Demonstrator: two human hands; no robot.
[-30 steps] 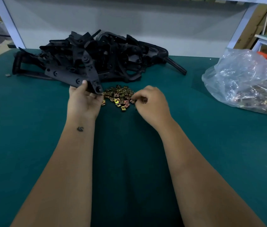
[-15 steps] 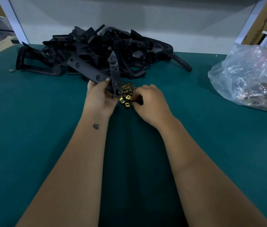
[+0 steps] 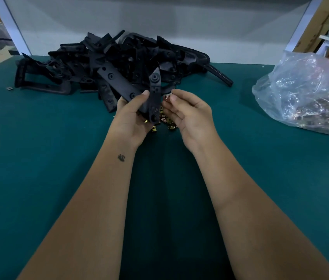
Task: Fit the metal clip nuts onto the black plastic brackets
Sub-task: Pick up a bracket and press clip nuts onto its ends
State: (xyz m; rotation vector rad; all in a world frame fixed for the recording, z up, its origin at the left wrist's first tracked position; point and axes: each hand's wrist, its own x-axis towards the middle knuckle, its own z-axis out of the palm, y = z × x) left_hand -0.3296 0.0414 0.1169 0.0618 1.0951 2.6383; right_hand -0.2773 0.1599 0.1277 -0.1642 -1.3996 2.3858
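So here's where I'm at. My left hand (image 3: pixel 133 116) is gripping one black bracket (image 3: pixel 153 98), fingers and thumb curled around it, holding it up off the green table (image 3: pixel 48 158) with its pointed end standing up. My right hand (image 3: pixel 190 112) is pinching a single clip nut (image 3: pixel 167 97) between thumb and fingertip, right beside the bracket's edge but not on it yet as far as I can tell.

Progress-wise? Honestly looks like I've barely started. The big heap of brackets (image 3: pixel 107 63) is sitting at the back of the table, and I can't spot a clip on any of them, though they're dark and tangled so I wouldn't swear to it. The little pile of loose clip nuts (image 3: pixel 168 123) is on the table just under my hands, partly hidden by them. There's also a clear plastic bag (image 3: pixel 309 93) off to my right with what looks like more metal bits in it, so plenty of supply left.

Next bit, I reckon, is sliding this nut over the bracket's edge so it lines up with a hole. Fiddly, since the nut's tiny.
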